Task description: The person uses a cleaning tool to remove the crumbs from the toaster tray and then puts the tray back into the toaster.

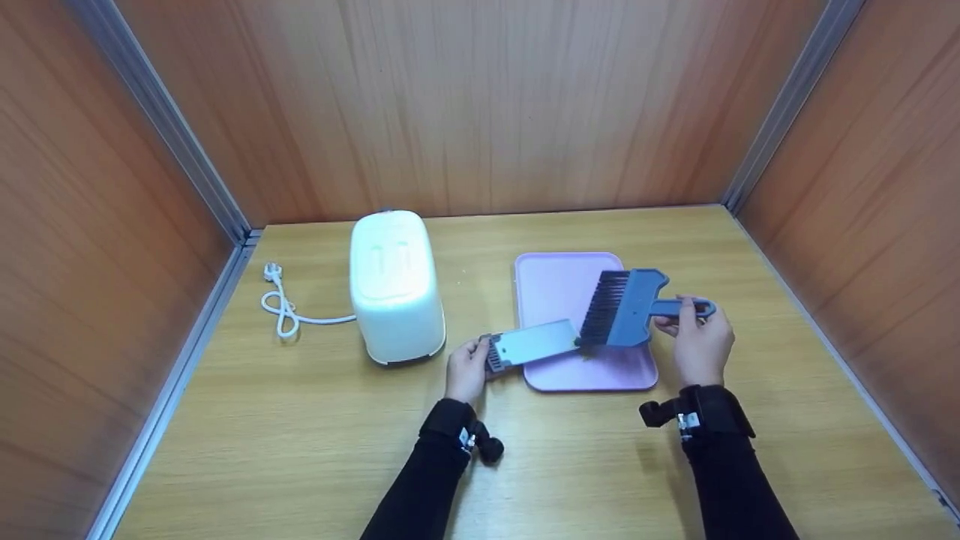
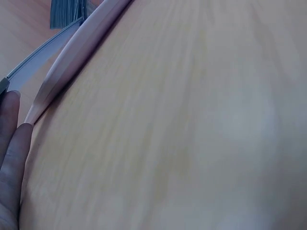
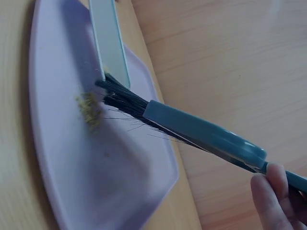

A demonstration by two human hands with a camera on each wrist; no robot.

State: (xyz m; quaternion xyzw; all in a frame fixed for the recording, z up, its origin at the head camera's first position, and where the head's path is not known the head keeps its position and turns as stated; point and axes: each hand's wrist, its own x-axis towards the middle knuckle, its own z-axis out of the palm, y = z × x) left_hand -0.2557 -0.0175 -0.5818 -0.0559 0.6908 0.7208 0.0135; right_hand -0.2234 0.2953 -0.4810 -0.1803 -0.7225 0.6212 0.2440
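Note:
My left hand (image 1: 466, 371) pinches the grey end of a flat, pale crumb tray (image 1: 536, 342), which slants over the left side of a purple tray (image 1: 551, 281). By its looped handle, my right hand (image 1: 703, 346) grips a wide blue brush (image 1: 634, 307) with dark bristles. The bristle tips touch the free end of the crumb tray, as the right wrist view shows. Beneath them, a small heap of yellowish crumbs (image 3: 88, 111) lies on the purple tray. Only some fingers (image 2: 17, 153) of the left hand show in the left wrist view.
To the left of the purple tray stands a white toaster-like appliance (image 1: 394, 285). Its white cord (image 1: 281, 306) lies looped on the wooden table (image 1: 315, 435), plug toward the back. Wood-grain panels (image 1: 480, 105) enclose the table at the back and both sides.

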